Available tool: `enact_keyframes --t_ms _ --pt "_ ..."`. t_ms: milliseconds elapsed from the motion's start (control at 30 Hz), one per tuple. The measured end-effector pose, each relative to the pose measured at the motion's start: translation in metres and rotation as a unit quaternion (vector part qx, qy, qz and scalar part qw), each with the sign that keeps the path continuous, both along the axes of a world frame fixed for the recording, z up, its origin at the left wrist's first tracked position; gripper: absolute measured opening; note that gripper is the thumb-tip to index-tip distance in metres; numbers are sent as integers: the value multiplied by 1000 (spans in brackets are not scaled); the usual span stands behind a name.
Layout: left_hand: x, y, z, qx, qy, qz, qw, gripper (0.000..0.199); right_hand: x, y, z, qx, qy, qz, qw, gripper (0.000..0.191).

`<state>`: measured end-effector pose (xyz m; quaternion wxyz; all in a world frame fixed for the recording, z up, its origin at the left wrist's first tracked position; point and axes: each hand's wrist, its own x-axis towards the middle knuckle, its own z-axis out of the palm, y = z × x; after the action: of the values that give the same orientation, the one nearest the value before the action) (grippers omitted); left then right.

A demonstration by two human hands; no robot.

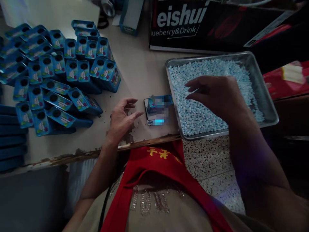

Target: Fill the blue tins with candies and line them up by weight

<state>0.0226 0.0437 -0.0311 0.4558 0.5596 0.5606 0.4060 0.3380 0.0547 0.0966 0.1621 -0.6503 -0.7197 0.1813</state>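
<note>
A small digital scale [151, 122] with a lit cyan display lies near the table's front edge. On it rests a blue printed container [151, 105], partly blurred. My left hand [123, 118] is just left of the scale, fingers apart and curved towards it, holding nothing. Over the metal tray [271, 117] hangs my right hand [214, 93], its fingertips pointing left and thumb apart from the fingers; nothing shows in them. Pale blue and white tablets [193, 119] cover much of the tray's bottom.
Many upright and leaning blue containers [83, 69] with dark round holes crowd the table's left side. Behind the tray stands a black printed carton [178, 29]. A blue box [130, 19] lies at the back. The worn table edge [145, 141] runs along my red apron [149, 164].
</note>
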Motion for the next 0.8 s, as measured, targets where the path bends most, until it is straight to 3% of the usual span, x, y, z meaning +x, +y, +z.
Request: enact_keyframes --t_ms 200,333,633,800 --pt "6 1 5 7 32 -15 999 49 31 -20 -9 19 -8 -98 995 32" --pt "11 1 9 9 42 -33 999 50 42 -28 -10 -18 9 -126 992 33" --pt "17 -5 13 0 44 -41 998 53 51 -35 -20 -43 37 -103 993 29" --pt "24 2 14 16 80 -49 995 55 31 -20 -26 -42 65 -33 996 24"
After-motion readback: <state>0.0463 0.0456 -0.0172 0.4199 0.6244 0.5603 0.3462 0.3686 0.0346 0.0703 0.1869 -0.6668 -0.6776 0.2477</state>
